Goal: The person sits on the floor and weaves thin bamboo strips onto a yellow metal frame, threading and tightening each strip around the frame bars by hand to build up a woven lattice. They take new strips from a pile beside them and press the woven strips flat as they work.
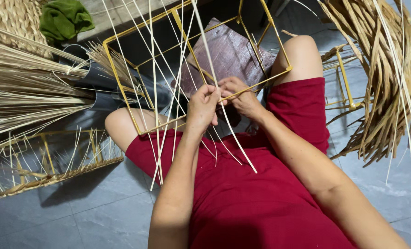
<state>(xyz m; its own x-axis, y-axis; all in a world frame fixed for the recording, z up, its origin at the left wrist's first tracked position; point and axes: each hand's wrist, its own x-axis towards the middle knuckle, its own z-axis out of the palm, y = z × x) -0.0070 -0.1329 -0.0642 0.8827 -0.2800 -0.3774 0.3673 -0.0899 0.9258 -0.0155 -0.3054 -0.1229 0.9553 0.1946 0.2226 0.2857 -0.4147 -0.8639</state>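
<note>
A yellow metal wire frame (122,92) rests across my knees, box-shaped with open sides. Several thin pale straw strips (155,83) run over it, fanning upward and hanging down over my red clothing. My left hand (202,107) is closed on strips at the frame's near bar. My right hand (242,96) pinches a strip against the same bar, touching the left hand. One long strip (235,143) trails down and to the right from between the hands.
A bundle of pale straw (26,92) lies at the left beside a dark tube (95,78). A half-woven frame basket (49,166) sits on the grey tiled floor. Broad dried leaves (385,78) heap at the right. A green cloth (65,18) and brown board (228,55) lie beyond.
</note>
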